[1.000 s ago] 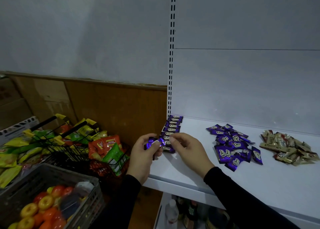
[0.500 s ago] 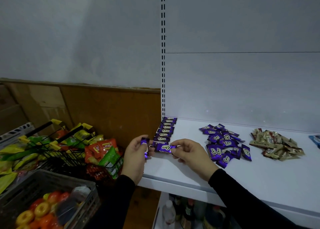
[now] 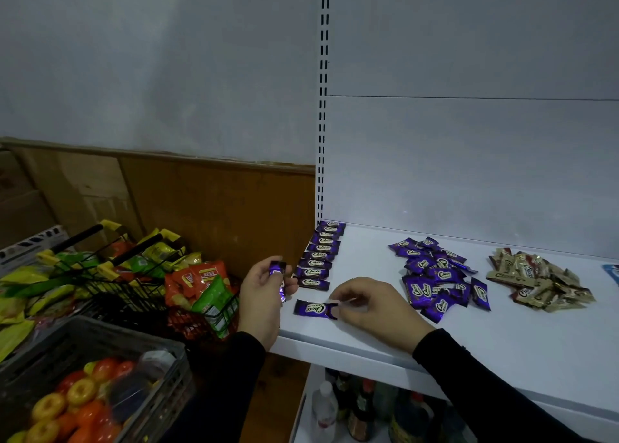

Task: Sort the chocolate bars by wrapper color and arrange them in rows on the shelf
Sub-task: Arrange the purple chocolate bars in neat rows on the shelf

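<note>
Purple row (image 3: 321,257) at nine o'clock on shelf (image 3: 502,335) partly made, right hand (image 3: 371,303) pinching purple bar (image 3: 315,308) at its near end, left hand (image 3: 264,292) holding spare bars (image 3: 278,273), purple pile (image 3: 438,275) and gold pile (image 3: 536,278) at three o'clock unsorted.

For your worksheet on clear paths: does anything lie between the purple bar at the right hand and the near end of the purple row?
Nothing visible does. The right hand pinches the purple bar lying flat on the shelf. Only bare white shelf separates it from the row, whose nearest bar lies just behind it.
</note>
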### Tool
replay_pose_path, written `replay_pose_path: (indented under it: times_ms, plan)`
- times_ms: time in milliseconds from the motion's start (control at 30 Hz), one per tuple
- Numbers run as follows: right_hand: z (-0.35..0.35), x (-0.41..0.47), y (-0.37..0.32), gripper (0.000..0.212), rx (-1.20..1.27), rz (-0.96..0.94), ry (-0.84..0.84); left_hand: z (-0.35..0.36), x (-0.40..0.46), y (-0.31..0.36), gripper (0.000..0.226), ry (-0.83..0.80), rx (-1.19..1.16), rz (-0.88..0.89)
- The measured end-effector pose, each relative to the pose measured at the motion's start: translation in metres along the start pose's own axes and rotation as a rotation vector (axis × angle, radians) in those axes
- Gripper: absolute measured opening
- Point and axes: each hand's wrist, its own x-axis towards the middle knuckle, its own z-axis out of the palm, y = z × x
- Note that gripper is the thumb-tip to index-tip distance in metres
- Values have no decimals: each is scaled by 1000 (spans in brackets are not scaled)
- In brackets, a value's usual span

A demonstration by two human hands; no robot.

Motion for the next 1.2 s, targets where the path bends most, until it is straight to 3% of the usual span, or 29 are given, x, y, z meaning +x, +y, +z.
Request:
replay_pose_path:
  times_ms: [300, 433, 533, 900, 1200]
  plan:
    - [11, 4, -15, 18, -152, -54, -50, -2, 0, -1, 24, 17, -26, -26]
    - [9, 6, -11, 36, -240, -130, -121, -2, 1, -1, 24, 24, -47, -33]
    - [11, 9, -10, 34, -329, -168, -161, -2, 1, -1, 24, 40, -65, -37]
    - [35, 21, -15, 25, -389, -67, 98, -8, 4, 9, 23, 100, -39, -16]
    - [41, 29, -19, 25, -430, -44, 123, -22, 5, 8, 27, 74, 45, 5]
